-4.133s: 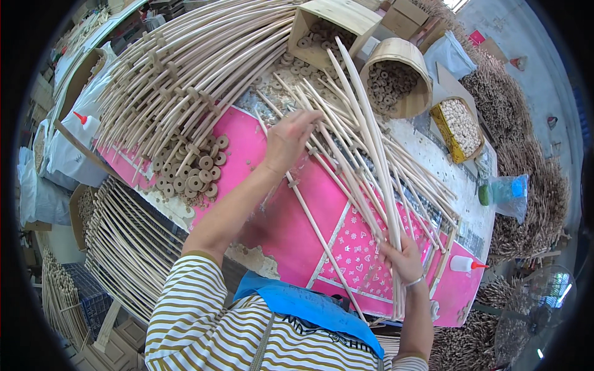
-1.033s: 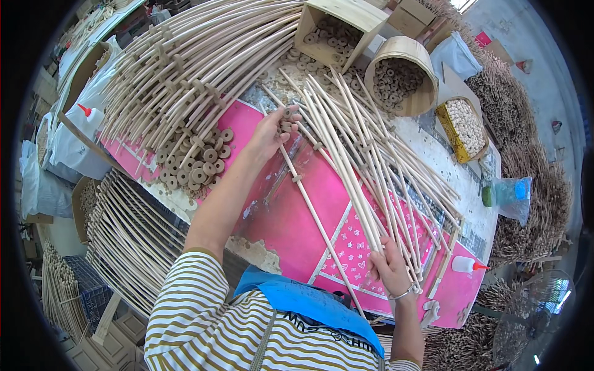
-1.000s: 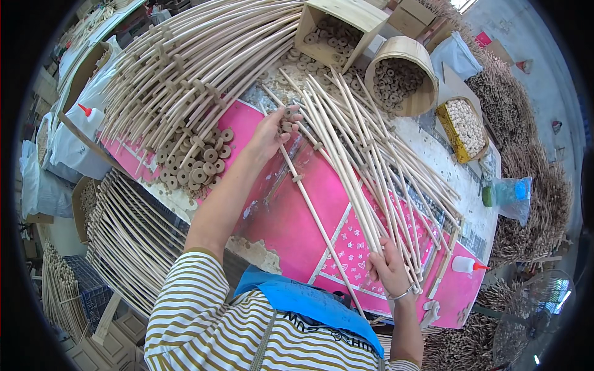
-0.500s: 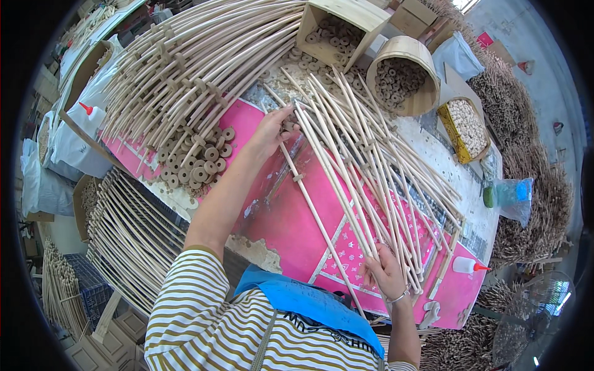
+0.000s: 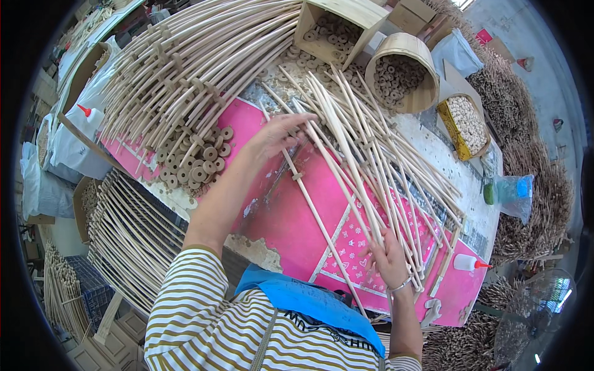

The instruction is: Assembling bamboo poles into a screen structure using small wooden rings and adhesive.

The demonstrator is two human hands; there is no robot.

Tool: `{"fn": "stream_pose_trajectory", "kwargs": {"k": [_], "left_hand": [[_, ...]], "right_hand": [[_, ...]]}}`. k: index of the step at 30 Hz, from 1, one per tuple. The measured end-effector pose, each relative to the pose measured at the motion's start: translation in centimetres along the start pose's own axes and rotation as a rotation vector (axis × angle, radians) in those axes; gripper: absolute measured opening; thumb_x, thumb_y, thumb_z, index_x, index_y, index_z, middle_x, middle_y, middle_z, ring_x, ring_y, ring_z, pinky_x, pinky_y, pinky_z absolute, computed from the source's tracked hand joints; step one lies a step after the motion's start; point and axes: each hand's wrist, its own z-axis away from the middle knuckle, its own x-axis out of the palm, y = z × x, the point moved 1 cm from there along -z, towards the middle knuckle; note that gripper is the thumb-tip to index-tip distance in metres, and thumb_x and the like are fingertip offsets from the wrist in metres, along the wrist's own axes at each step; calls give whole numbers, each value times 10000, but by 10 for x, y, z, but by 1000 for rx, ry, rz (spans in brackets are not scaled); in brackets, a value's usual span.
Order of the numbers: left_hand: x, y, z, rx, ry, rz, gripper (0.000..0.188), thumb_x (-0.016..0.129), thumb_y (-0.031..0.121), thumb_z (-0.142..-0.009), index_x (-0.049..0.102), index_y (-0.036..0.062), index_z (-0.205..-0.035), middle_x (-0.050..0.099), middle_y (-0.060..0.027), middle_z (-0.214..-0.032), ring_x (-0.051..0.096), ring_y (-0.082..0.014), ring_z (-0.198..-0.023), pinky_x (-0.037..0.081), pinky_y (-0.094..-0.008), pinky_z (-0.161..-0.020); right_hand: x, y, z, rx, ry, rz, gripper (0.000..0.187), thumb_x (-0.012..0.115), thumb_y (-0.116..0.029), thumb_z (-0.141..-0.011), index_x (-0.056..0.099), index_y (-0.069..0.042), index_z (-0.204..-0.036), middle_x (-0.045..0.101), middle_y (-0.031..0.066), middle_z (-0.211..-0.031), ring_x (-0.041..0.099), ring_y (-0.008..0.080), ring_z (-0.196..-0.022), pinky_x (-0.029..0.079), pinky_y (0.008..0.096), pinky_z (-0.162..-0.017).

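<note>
A loose pile of pale wooden rods (image 5: 362, 145) fans across the pink-covered table (image 5: 281, 226). My left hand (image 5: 280, 133) is at the upper ends of the nearest rods, fingers stretched out and touching them. Lower down, my right hand (image 5: 388, 261) has its fingers closed round the near ends of a couple of these rods. A separate wooden rod (image 5: 315, 213) with a small wooden disc (image 5: 297, 177) on it lies slanted under my left hand, its near end by my apron. The fingertips of both hands are partly hidden among the rods.
Ring-shaped wooden discs (image 5: 201, 164) lie heaped at left, below a large stack of rods (image 5: 198, 68). Behind stand a wooden box (image 5: 322, 18) and a wooden tub (image 5: 374, 77) of discs. At right are a yellow box (image 5: 455, 130) of pale pieces and a glue bottle (image 5: 464, 263).
My left hand has moved slightly right, its fingers stretching to the rods' upper ends. My right hand has risen a little, and the rods in it have shifted right.
</note>
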Motion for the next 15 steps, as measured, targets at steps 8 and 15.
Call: {"fn": "stream_pose_trajectory", "kwargs": {"k": [8,15], "left_hand": [[95,-34,0,-7,-181,-8,430,679,327,-972,619,96,-1329,654,42,-961,544,-23,-729,428,-178,-679],[24,-32,-10,102,100,286,348,540,49,-981,524,-45,-1315,672,-140,-1180,643,-131,-884,496,-209,-616]], "right_hand": [[-28,-31,-54,-267,255,80,231,535,-93,-991,533,17,-1194,707,111,-779,651,181,-549,495,310,-504],[-83,-32,-38,-321,511,375,174,588,-166,-999,671,-16,-1034,664,14,-713,566,52,-571,435,215,-500]]}}
